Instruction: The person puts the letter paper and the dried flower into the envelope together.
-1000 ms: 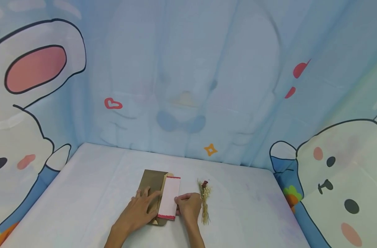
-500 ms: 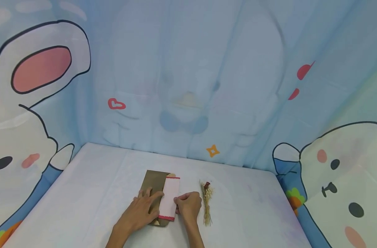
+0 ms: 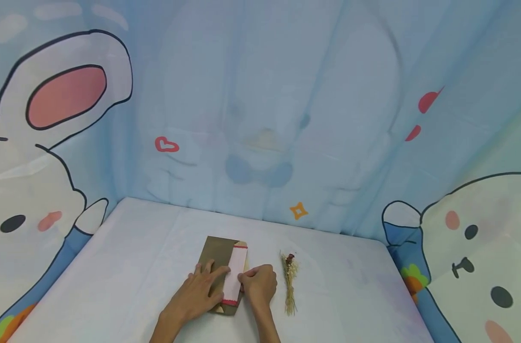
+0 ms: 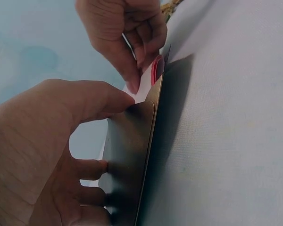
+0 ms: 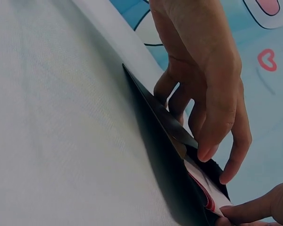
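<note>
A dark gold-brown envelope (image 3: 217, 252) lies on the table, its opening toward the right. Partly inside it is a folded pale pink paper (image 3: 235, 269) with red edges, its right part showing. My left hand (image 3: 197, 293) rests on the envelope with fingers spread, thumb and index finger near the opening, as the left wrist view also shows. My right hand (image 3: 260, 284) pinches the paper's right edge between thumb and fingers. In the right wrist view, the paper's red layered end (image 5: 203, 195) shows between the envelope's sides.
A small bunch of dried flowers (image 3: 290, 286) lies to the right of my right hand. A white cloth covers the table (image 3: 342, 290). Behind it hangs a blue curtain (image 3: 192, 95) with cartoon animals.
My right hand has pushed the pink paper leftward, deeper into the envelope, so a narrower strip shows. My left hand stays on the envelope. The head view has shifted slightly.
</note>
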Tool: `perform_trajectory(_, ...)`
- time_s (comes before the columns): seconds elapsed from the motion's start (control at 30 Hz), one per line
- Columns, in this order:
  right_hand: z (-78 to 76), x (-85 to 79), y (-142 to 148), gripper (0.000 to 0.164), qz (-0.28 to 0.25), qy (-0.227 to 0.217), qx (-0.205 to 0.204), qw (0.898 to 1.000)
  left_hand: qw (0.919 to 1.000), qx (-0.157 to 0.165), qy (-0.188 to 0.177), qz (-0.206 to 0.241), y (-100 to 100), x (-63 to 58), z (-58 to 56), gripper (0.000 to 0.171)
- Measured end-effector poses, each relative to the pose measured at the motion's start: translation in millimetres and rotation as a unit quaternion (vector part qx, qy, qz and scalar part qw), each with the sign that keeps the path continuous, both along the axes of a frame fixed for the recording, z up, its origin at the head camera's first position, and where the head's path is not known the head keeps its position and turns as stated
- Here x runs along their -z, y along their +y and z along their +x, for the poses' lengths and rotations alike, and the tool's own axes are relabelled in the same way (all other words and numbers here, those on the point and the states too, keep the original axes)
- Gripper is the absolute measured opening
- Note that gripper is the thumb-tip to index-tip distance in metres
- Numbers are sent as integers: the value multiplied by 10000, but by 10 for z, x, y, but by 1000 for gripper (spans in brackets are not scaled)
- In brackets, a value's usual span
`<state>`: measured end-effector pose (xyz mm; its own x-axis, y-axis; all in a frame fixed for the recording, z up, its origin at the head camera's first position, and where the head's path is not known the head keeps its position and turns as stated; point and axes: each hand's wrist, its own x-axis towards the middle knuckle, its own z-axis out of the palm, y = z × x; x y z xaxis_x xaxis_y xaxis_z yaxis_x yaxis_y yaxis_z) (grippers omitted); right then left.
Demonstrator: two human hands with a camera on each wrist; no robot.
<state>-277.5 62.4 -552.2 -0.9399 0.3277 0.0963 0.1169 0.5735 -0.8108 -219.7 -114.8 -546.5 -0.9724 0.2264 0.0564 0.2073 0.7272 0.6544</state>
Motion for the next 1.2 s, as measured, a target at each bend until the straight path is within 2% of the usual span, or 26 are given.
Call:
perform_trajectory(0.5, 20, -13, -159, 24, 260, 88, -187, 9994, 10000, 85, 48, 9, -25, 24, -8, 59)
perform_trajectory(0.9, 15, 31, -249, 23, 163, 104, -401, 9990, 9998, 84, 80, 191, -40, 47, 6, 61)
perform_trajectory(1.2, 19, 69, -315, 23, 2, 351, -590, 9976, 9998, 66, 132, 124, -50, 71, -2, 58)
